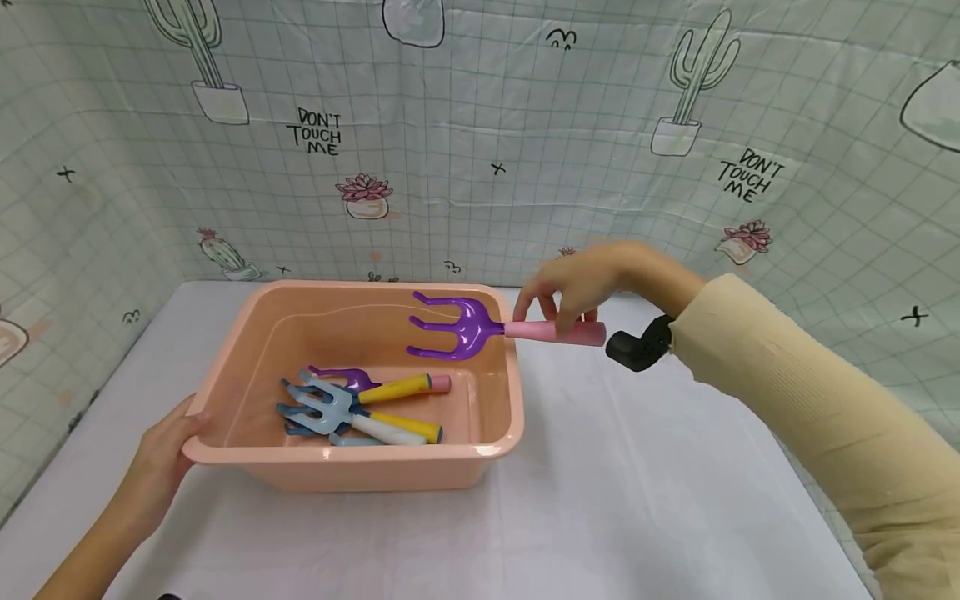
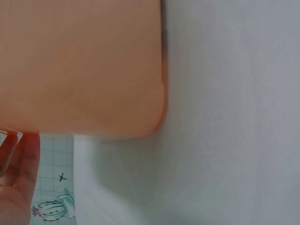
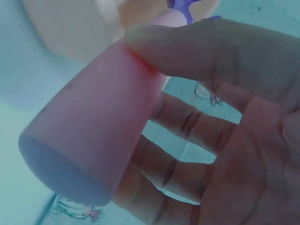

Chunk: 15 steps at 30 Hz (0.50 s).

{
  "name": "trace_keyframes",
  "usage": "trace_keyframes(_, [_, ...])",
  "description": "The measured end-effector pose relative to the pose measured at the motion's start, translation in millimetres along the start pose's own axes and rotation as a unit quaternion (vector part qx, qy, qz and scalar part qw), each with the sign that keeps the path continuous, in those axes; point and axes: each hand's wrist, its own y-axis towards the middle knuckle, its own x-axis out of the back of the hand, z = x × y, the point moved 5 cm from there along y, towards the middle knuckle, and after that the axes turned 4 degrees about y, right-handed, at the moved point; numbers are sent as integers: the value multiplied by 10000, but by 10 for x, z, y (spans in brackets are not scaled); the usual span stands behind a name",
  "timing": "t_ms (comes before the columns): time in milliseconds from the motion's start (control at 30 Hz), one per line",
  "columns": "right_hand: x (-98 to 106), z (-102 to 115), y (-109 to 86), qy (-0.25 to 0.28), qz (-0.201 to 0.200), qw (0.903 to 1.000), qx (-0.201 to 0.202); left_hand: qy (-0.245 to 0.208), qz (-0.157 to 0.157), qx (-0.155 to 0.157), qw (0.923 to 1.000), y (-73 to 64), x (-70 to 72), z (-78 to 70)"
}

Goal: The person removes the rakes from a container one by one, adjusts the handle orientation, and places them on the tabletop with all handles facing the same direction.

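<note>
A purple hand fork with a pink handle [image 1: 555,332] is pinched in my right hand [image 1: 581,283], thumb on one side of the handle and fingers on the other in the right wrist view. Its purple tines [image 1: 468,327] point left over the right end of a peach plastic basin [image 1: 352,475]. My left hand [image 1: 161,446] grips the basin's left rim, thumb on top and fingers below. Inside the basin lie a light blue fork [image 1: 330,408] with a white handle, yellow-handled tools [image 1: 397,388] and another purple fork [image 1: 360,380], piled together.
The basin stands on a white-covered table [image 1: 637,500]. Behind it and at the sides hangs a grid-patterned cloth [image 1: 495,108] with cactus drawings. A black wrist device [image 1: 641,346] sits at the right cuff, close to the handle end.
</note>
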Motion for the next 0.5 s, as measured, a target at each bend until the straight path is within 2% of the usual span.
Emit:
trace_keyframes(67, [-19,-95,-62,185,-101,9998,62,-61,-3,1,10000,3,6,9])
trace_keyframes(200, [-73,-270,-161,743,-349,9965,133,127,-11,30,9999,14,10,20])
trace_keyframes(300, [-132,-392,-218,1137,-575,9916,202,251,12,57,9997,18,2,25])
trace_keyframes(400, [-206,-518,-253,1479,-819,9852,293,141,28,74,9999,23,-7,31])
trace_keyframes(500, [-293,-653,-257,1701,-1103,9784,411,377,1,65,9993,35,-13,18])
